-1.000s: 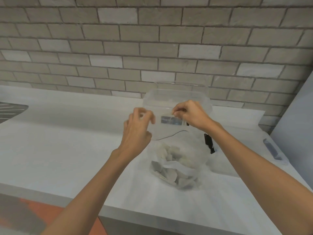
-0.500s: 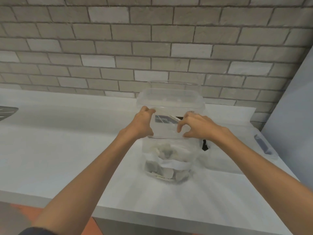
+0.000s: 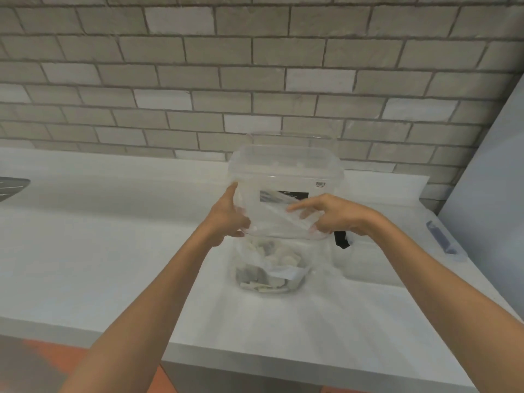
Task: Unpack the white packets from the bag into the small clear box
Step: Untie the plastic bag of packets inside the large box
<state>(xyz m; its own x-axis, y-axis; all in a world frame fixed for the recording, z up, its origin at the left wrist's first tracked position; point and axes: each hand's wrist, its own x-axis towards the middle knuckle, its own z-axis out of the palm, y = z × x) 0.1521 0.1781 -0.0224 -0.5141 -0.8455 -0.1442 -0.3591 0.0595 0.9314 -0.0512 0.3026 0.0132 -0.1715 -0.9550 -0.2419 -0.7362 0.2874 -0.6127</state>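
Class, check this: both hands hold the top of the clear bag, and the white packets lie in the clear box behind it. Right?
No. The head view shows the white packets in the bottom of the clear bag, not in the clear box behind it. The left hand and right hand do hold the bag's top.

A grey brick wall [image 3: 198, 80] rises behind a white counter [image 3: 99, 251], orange floor [image 3: 56, 360] below.

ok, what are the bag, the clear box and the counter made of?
Bag: thin clear plastic film, glossy; it creases and sags. Clear box: rigid transparent plastic, moulded rim, bricks show through. Counter: white, smooth, matte; laminate or solid surface, cannot tell.
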